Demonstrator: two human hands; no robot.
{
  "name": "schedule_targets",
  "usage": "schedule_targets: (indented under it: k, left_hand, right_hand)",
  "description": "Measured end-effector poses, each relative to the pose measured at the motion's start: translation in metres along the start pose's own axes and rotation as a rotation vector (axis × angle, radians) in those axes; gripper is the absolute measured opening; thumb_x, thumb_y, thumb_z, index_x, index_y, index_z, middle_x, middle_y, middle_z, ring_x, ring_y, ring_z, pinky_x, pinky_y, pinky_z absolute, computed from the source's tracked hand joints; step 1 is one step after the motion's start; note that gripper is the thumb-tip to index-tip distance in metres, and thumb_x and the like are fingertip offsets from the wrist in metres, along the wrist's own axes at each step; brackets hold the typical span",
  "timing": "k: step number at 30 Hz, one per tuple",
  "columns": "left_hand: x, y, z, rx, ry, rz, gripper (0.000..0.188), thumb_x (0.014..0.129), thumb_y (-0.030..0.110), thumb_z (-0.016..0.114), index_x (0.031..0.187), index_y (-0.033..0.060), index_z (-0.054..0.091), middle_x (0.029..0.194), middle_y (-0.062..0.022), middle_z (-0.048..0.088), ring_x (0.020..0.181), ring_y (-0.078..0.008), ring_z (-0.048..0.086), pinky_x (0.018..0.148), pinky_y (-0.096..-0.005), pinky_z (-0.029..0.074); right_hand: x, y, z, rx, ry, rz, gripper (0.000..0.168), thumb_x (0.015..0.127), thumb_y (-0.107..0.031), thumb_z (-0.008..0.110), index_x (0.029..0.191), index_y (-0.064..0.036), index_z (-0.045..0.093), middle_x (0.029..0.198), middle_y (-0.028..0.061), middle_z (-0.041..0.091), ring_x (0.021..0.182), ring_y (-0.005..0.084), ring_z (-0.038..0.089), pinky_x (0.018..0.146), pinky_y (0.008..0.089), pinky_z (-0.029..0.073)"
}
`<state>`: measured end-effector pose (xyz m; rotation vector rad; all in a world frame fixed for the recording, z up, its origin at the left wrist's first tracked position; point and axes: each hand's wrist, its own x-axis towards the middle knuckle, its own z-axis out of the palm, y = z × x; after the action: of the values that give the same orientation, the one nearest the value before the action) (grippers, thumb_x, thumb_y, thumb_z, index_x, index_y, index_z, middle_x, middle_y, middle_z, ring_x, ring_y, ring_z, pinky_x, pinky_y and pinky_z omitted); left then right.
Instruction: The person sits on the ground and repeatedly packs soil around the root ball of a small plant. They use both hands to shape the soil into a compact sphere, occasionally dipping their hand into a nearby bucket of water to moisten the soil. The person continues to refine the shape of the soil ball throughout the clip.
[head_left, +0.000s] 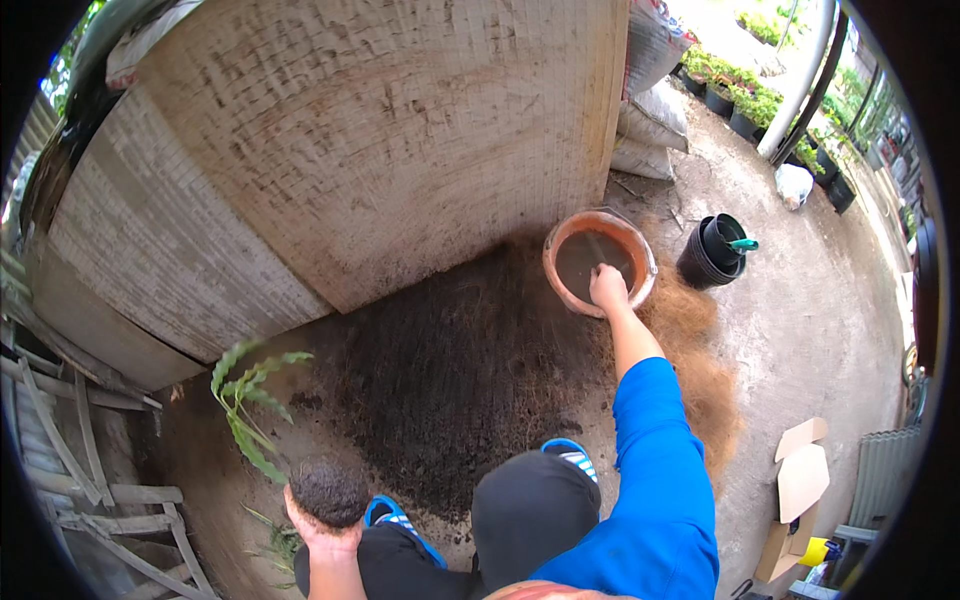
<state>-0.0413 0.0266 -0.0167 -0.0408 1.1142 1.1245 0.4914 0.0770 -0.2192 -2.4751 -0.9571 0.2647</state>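
My left hand (324, 534) cups a dark, rounded root ball (330, 493) at the lower left. A leafy green plant (244, 397) leans out from it, up and to the left, with long wavy-edged leaves. My right hand (609, 286) reaches over the near side of an orange-brown bucket (552, 259) with a wire handle. Murky water (576, 271) fills part of the bucket, and my fingers are at or just above its surface. The fingers are curled; whether they hold something cannot be seen. Between my feet and the boards spreads a heap of dark soil (450, 360).
Tan fibre (701, 382) lies right of the bucket, beside stacked black pots (709, 259) holding a green-handled tool (744, 245). Large boards (390, 150) stand behind the soil. An opened cardboard box (802, 480) sits at lower right, a slatted wooden frame (112, 495) at left.
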Motion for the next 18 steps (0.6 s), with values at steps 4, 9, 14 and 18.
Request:
schedule_targets:
  k: [4,9,14,18]
  left_hand:
    - [0.018,-0.011,-0.012,0.053,0.06,0.083,0.049,0.08,0.055,0.042,0.104,0.015,0.059,0.1,-0.007,0.063,0.088,-0.0302,0.061,0.072,-0.0489,0.05]
    - [0.035,-0.042,0.001,0.112,0.182,0.096,0.052,0.078,0.062,0.042,0.102,0.0193,0.06,0.097,-0.0064,0.064,0.086,-0.0302,0.06,0.065,-0.0507,0.049]
    - [0.038,-0.046,0.013,0.175,0.192,0.044,0.054,0.078,0.062,0.042,0.105,0.0177,0.059,0.099,-0.0071,0.063,0.088,-0.0313,0.06,0.068,-0.0525,0.049]
    - [0.036,-0.05,0.019,0.249,0.162,0.063,0.051,0.077,0.061,0.041,0.102,0.0201,0.06,0.094,-0.0059,0.064,0.084,-0.0295,0.062,0.062,-0.0479,0.048]
  right_hand:
    - [0.022,-0.001,0.019,-0.364,-0.543,0.016,0.041,0.078,-0.018,0.054,0.117,-0.006,0.058,0.116,0.0194,0.057,0.115,0.0298,0.05,0.093,0.0374,0.042]
    - [0.051,0.023,0.075,-0.41,-0.279,0.011,0.03,0.08,-0.015,0.046,0.099,-0.002,0.065,0.107,0.0203,0.06,0.101,0.0313,0.059,0.089,0.0408,0.044]
    - [0.091,0.05,0.093,-0.331,-0.491,-0.145,0.025,0.077,-0.013,0.048,0.086,0.001,0.067,0.096,0.0238,0.062,0.094,0.0339,0.061,0.084,0.0395,0.046]
    - [0.086,0.054,0.084,-0.225,-0.391,-0.015,0.026,0.078,-0.011,0.049,0.091,0.004,0.064,0.099,0.0253,0.061,0.096,0.0331,0.06,0.085,0.0391,0.046]
